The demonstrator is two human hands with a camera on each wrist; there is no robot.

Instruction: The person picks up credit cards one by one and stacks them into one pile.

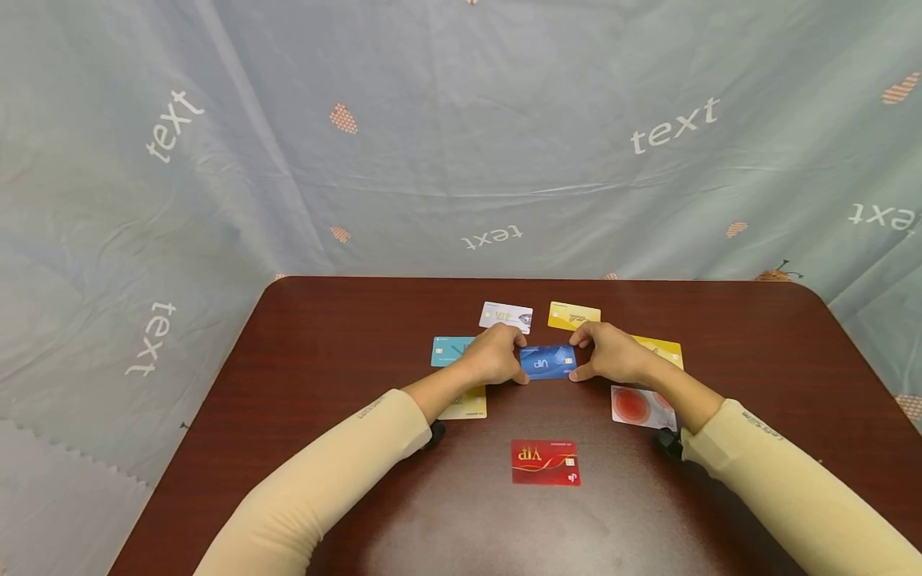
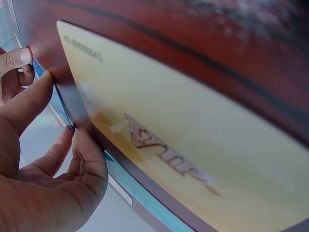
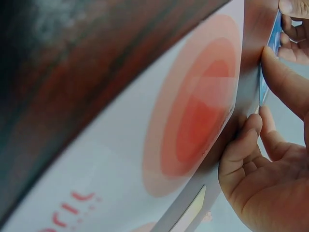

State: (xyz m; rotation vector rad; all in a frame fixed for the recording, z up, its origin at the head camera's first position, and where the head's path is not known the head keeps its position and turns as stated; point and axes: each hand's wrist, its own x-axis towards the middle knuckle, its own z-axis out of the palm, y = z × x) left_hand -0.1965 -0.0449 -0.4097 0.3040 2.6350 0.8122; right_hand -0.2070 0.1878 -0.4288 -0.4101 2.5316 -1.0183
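Note:
A blue VIP card (image 1: 547, 364) lies face up near the middle of the table, inside a loose arc of other cards. My left hand (image 1: 497, 356) holds its left end, thumb at the near corner and fingers at the far one. At the opposite end my right hand (image 1: 612, 354) grips the two right corners the same way. Both wrist views show the blue card nearly edge-on between the fingertips. Under my left forearm are a teal card (image 1: 448, 350) and a pale yellow card (image 1: 468, 406), both partly covered. A white card with red circles (image 1: 637, 406) lies beside my right wrist.
A red VIP card (image 1: 545, 462) lies alone nearer the front. Beyond the hands are a silvery white card (image 1: 507, 314) and a gold card (image 1: 569, 314). Another yellow card (image 1: 668, 350) shows behind the right forearm. A grey printed curtain (image 1: 432, 160) hangs behind the dark wooden table (image 1: 346, 320).

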